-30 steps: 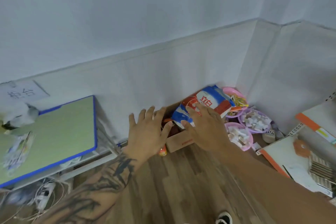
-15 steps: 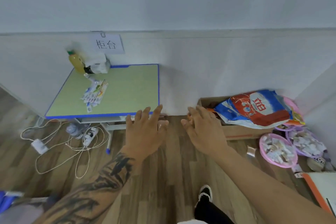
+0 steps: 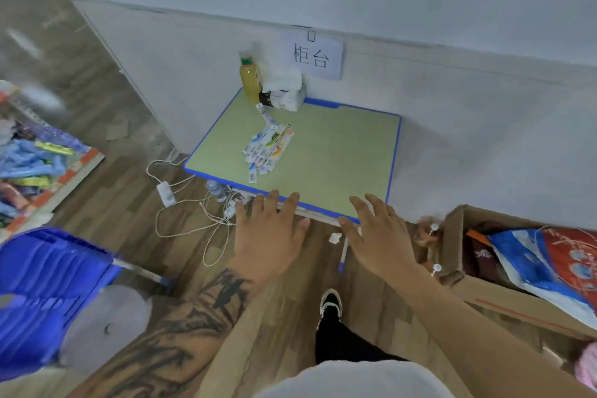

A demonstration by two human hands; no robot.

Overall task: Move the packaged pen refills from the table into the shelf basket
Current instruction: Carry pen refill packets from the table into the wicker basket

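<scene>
Low green table (image 3: 339,155) w/ blue edge against wall, paper sign (image 3: 312,55) above it. Cardboard box (image 3: 458,275) on floor to the right, blue crate (image 3: 42,281) lower left, white cables (image 3: 193,213) on floor under table's front-left corner. At table's back: juice bottle (image 3: 249,81), tissue box (image 3: 286,92) just beside it. Packaged pen refills (image 3: 268,147) in loose overlapping pile on tabletop, left of centre, one stray pack (image 3: 265,114) nearer the tissue box. Shelf basket not identifiable in view. Left hand (image 3: 268,233) flat, fingers spread wide, empty, over table's front edge; right hand (image 3: 378,236) same, splayed, nothing held, near front-right edge. Both well short of pile, no contact yet. Handling guess: packs light, thin, flat, glossy film so prob slippery, semi-stiff from refills inside, not fragile. Best approach prob scooping pile together w/ both hands, pinching across long sides of bundle; loose singles at pile's near end likely to slide out, so gather those first. Task not begun, all packs on table.
</scene>
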